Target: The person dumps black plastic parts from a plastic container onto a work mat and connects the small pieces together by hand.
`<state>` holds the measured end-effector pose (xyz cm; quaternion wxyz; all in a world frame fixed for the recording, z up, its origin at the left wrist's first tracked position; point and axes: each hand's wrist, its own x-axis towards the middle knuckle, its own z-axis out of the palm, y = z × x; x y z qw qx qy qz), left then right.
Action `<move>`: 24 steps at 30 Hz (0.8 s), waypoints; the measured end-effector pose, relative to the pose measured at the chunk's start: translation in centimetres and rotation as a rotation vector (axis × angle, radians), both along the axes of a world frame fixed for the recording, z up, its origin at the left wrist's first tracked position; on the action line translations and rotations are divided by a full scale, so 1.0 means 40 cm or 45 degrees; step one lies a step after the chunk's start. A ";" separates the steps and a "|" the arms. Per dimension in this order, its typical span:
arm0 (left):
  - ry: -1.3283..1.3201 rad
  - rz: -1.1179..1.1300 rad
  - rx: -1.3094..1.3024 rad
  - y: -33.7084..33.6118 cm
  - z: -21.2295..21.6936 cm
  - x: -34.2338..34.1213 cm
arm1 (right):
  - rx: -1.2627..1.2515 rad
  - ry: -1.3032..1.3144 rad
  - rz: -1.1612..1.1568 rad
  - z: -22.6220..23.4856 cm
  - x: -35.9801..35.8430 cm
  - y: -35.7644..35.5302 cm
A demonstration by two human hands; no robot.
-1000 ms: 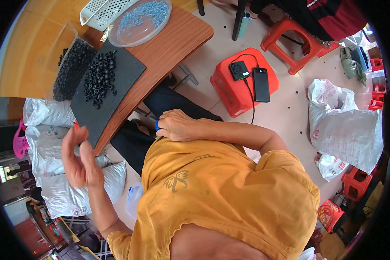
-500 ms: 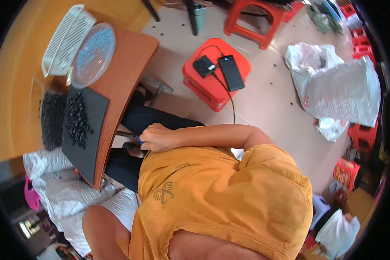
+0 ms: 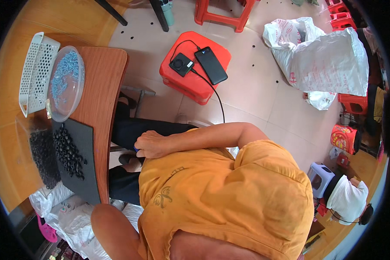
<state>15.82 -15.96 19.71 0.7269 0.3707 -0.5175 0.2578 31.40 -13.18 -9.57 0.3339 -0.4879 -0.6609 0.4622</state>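
My right hand [image 3: 153, 144] rests at my lap, beside the hem of my orange shirt [image 3: 225, 186]. Its fingers are curled in, and a bit of blue shows at their edge; what it belongs to I cannot make out. My left arm [image 3: 112, 229] is bent at the bottom, with the hand out of view. On the brown table [image 3: 100, 82] lies a dark mat [image 3: 89, 173] with a heap of small black ring-like parts [image 3: 69, 151]. Beyond it a clear round tub [image 3: 76, 97] holds small light-blue pieces [image 3: 65, 71]. Neither hand touches these.
Behind the tub stands a white perforated basket [image 3: 41, 69]; a clear container of black pieces [image 3: 43, 158] sits beside the mat. A red stool [image 3: 177, 89] carries a cabled black device [image 3: 181, 65] and a black slab [image 3: 211, 65]. White sacks [image 3: 325, 63] stand right.
The view has swung, so the table, stool and sacks sit further left, and the sacks higher. My right hand stays curled at my lap.
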 end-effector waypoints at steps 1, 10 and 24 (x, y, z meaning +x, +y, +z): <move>0.023 0.096 0.052 0.010 -0.003 -0.008 | 0.012 -0.005 0.004 -0.001 -0.003 0.004; 0.318 0.995 0.537 0.060 -0.046 -0.093 | 0.015 -0.108 -0.058 -0.005 -0.010 0.016; 0.873 2.337 1.399 0.031 -0.169 -0.131 | 0.021 0.005 0.083 -0.011 -0.004 0.005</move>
